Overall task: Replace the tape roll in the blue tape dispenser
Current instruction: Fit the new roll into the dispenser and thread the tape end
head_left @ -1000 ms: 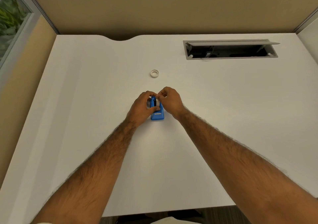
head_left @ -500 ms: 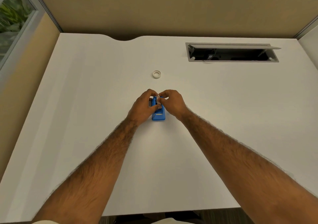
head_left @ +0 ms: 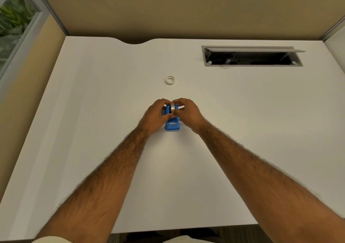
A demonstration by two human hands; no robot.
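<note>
Mid-desk, a person's left hand [head_left: 155, 115] and right hand [head_left: 186, 112] pinch a clear tape roll [head_left: 173, 108] atop the small blue plastic tape dispenser [head_left: 172, 125]; the white desk [head_left: 93, 130] lies bare out to its side edges, and a spare white tape ring [head_left: 170, 79] sits toward the far edge.

The blue tape dispenser [head_left: 172, 125] stands on the white desk [head_left: 112, 112] near its middle, cutter end toward the person; the left hand [head_left: 155, 116] grips the dispenser's left side; the right hand [head_left: 187, 112] pinches a tape roll [head_left: 173, 107] seated upright at the dispenser's top, beside a black hub; a second, white tape ring [head_left: 170, 80] lies flat farther back, well apart; an open cable hatch [head_left: 252, 56] is set into the desk at far right.
</note>
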